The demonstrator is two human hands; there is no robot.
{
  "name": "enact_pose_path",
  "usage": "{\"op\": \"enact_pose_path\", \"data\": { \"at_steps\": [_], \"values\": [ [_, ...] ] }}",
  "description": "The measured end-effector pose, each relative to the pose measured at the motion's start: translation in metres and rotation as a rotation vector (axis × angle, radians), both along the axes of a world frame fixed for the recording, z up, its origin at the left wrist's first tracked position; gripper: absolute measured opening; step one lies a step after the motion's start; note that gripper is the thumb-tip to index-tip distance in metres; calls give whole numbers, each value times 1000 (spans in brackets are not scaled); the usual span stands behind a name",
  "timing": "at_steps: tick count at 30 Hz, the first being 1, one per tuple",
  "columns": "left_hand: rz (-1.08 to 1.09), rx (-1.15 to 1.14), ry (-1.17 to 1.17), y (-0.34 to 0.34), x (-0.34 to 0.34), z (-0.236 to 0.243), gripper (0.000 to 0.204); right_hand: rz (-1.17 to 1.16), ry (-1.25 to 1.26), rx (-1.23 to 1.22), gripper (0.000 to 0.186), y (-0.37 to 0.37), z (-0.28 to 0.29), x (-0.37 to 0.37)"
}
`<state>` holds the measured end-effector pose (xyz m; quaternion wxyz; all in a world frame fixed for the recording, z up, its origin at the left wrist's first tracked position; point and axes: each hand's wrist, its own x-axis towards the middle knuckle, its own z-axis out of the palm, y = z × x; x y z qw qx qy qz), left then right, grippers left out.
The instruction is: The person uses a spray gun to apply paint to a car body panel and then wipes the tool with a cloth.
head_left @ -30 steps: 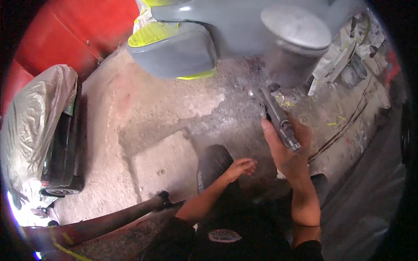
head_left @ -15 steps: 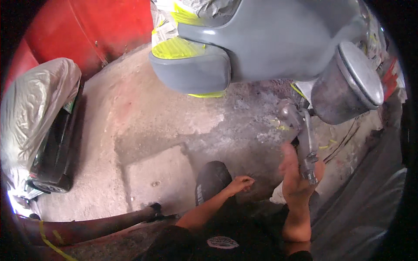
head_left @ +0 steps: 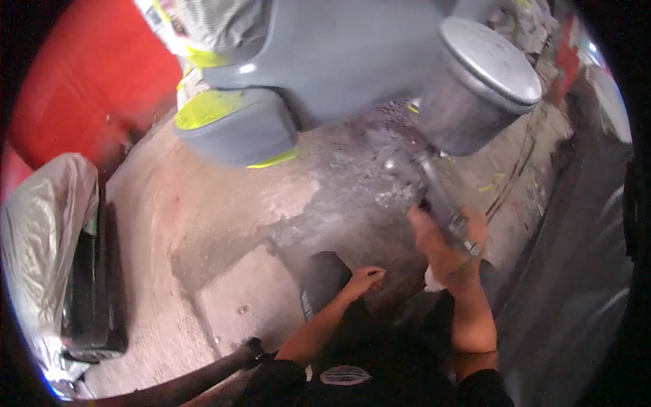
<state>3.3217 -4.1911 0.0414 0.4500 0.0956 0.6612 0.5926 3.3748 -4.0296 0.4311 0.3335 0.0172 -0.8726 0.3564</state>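
My right hand (head_left: 444, 247) is closed round a metal spray gun (head_left: 437, 197) in the lower right; its large cylindrical cup (head_left: 468, 95) with a silver lid stands out above it. Behind the cup is a grey body panel (head_left: 325, 47), and a smaller grey rounded housing (head_left: 237, 132) sits at its lower left, both edged with yellow masking and paper. The gun's tip is blurred and appears below the panel, not visibly touching it. My left hand (head_left: 364, 278) hangs low near my dark-clad knee (head_left: 322, 271), fingers curled with nothing visible in them.
A red panel (head_left: 88, 68) fills the upper left. Below it a black object (head_left: 85, 292) is draped with translucent plastic (head_left: 37, 251). A dark sheet (head_left: 563, 285) runs down the right. A dark reddish bar (head_left: 169, 386) crosses the lower left, over a rough concrete floor (head_left: 156, 271).
The spray gun and cup swung right, then came back leftward and upward in view. The whole scene has also shifted as the head moved. My left hand stays low, fingers curled.
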Motion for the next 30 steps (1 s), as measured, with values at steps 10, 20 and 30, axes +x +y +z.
{"op": "enact_pose_path", "data": {
  "at_steps": [10,20,30],
  "values": [
    [-53,-18,63,2,6,-4,35,-399,68,-719,29,95,11,5],
    [-58,-88,219,-17,14,11,31,-241,-1,-717,34,214,27,-3],
    [-222,-356,494,14,-9,141,36,-445,152,-675,42,358,42,-54]
  ]
}}
